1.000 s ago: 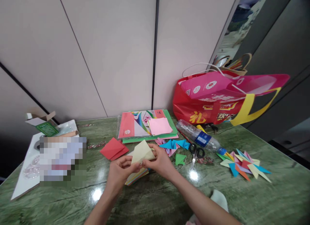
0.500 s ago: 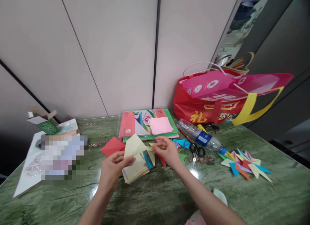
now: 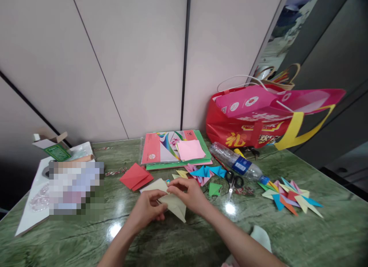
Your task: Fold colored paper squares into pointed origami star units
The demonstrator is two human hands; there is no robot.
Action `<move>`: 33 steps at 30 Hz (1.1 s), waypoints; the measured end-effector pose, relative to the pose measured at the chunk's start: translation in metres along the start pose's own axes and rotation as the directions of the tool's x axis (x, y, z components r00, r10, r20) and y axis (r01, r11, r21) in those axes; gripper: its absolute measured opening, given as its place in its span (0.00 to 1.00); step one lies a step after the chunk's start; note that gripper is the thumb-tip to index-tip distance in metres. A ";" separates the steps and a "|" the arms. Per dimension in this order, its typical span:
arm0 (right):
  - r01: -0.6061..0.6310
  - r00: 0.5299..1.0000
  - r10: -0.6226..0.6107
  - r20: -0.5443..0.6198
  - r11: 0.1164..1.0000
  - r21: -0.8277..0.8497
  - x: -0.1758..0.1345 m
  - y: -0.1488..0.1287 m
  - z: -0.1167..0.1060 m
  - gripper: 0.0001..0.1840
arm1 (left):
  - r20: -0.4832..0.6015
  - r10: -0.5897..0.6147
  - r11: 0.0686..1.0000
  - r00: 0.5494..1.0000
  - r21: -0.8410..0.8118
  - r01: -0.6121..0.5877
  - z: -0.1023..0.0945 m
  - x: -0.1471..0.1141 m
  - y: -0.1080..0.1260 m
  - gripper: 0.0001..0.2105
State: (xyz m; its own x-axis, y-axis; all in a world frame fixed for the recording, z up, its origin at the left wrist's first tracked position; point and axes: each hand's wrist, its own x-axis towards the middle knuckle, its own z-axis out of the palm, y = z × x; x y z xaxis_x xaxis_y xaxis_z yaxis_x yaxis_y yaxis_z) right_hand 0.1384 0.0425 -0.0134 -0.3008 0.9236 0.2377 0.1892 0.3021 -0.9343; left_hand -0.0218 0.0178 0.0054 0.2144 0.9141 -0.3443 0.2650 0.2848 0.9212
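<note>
My left hand [image 3: 149, 209] and my right hand [image 3: 188, 194] are close together, pinching a cream folded paper [image 3: 177, 208] between them. One pointed corner of it hangs down toward the table's front. Just behind the fingers lies a stack of paper [image 3: 153, 185] with a cream top sheet, partly covered by my hands. Left of the stack are red folded papers [image 3: 136, 177]. Beyond my right hand lie blue folded pieces [image 3: 214, 171], a yellow folded piece [image 3: 181, 174] and a green one [image 3: 214, 189].
Scissors [image 3: 232, 180] lie near a plastic bottle [image 3: 238, 161]. A paper star [image 3: 290, 196] rests at the right. A red bag [image 3: 244, 121] stands behind. Pink squares [image 3: 190, 150] top paper packs [image 3: 152, 148]; a small green box [image 3: 56, 148] is far left.
My hands have come together and lower, both now on the cream folded paper. The sheet my left hand held raised has come down, and the paper stack shows less.
</note>
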 end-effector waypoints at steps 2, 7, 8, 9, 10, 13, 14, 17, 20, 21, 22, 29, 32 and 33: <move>-0.017 0.999 0.017 -0.035 1.000 -0.005 0.001 0.001 -0.001 0.07 | -0.055 -0.004 0.999 0.998 -0.042 0.002 -0.002 0.002 -0.002 0.12; -0.035 0.996 0.035 -0.085 0.999 0.009 0.003 0.006 -0.002 0.07 | -0.143 0.057 0.994 0.988 -0.082 -0.069 -0.004 0.001 0.002 0.09; -0.030 0.996 0.030 -0.079 1.000 -0.001 0.003 0.007 -0.002 0.07 | -0.158 0.071 0.994 0.985 -0.073 -0.083 -0.004 0.000 0.004 0.09; -0.023 0.997 0.023 -0.069 1.000 -0.011 0.002 0.007 -0.001 0.07 | -0.177 0.084 0.993 0.981 -0.071 -0.098 -0.004 -0.001 0.006 0.10; -0.017 0.998 0.015 -0.058 1.000 -0.021 0.002 0.007 -0.001 0.07 | -0.195 0.097 0.991 0.976 -0.070 -0.113 -0.004 -0.002 0.008 0.10; 0.000 0.999 -0.001 -0.032 0.999 -0.051 0.001 0.006 0.000 0.08 | -0.226 0.134 0.987 0.965 -0.054 -0.150 -0.004 -0.003 0.009 0.11; 0.004 1.000 -0.006 -0.029 0.998 -0.062 0.000 0.005 0.000 0.09 | -0.225 0.146 0.987 0.963 -0.030 -0.157 -0.005 -0.002 0.008 0.12; -0.002 1.000 0.001 -0.022 0.997 -0.071 0.000 0.001 0.001 0.09 | -0.215 0.193 0.981 0.957 0.077 -0.180 -0.006 0.001 0.003 0.11; -0.040 0.999 0.040 -0.008 0.999 -0.029 0.000 -0.001 0.002 0.08 | -0.204 0.235 0.967 0.950 0.150 -0.207 -0.005 0.003 0.000 0.10; -0.055 0.998 0.055 -0.001 0.998 -0.007 0.000 -0.002 0.002 0.07 | -0.198 0.242 0.964 0.950 0.160 -0.212 -0.004 0.003 0.000 0.10; -0.069 0.998 0.068 0.010 0.998 0.015 0.000 -0.002 0.003 0.07 | -0.190 0.245 0.963 0.951 0.164 -0.216 -0.003 0.002 0.001 0.09; -0.118 0.992 0.114 0.054 0.990 0.073 -0.002 -0.002 0.006 0.05 | -0.154 0.254 0.958 0.955 0.174 -0.227 0.004 -0.001 0.007 0.09; -0.141 0.989 0.135 0.066 0.985 0.101 -0.002 0.000 0.004 0.06 | -0.132 0.231 0.963 0.964 0.170 -0.207 0.006 -0.002 0.007 0.09; -0.146 0.988 0.139 0.064 0.983 0.115 -0.001 0.000 0.003 0.07 | -0.127 0.218 0.968 0.968 0.158 -0.197 0.006 -0.002 0.007 0.10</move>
State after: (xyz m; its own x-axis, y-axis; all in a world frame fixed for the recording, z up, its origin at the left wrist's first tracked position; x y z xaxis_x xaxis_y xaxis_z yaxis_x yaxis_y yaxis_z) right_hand 0.1356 0.0405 -0.0148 -0.3307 0.9397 0.0877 0.1219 0.1347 -0.9834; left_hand -0.0148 0.0161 0.0112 0.1458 0.9832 -0.1095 0.3625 0.0499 0.9307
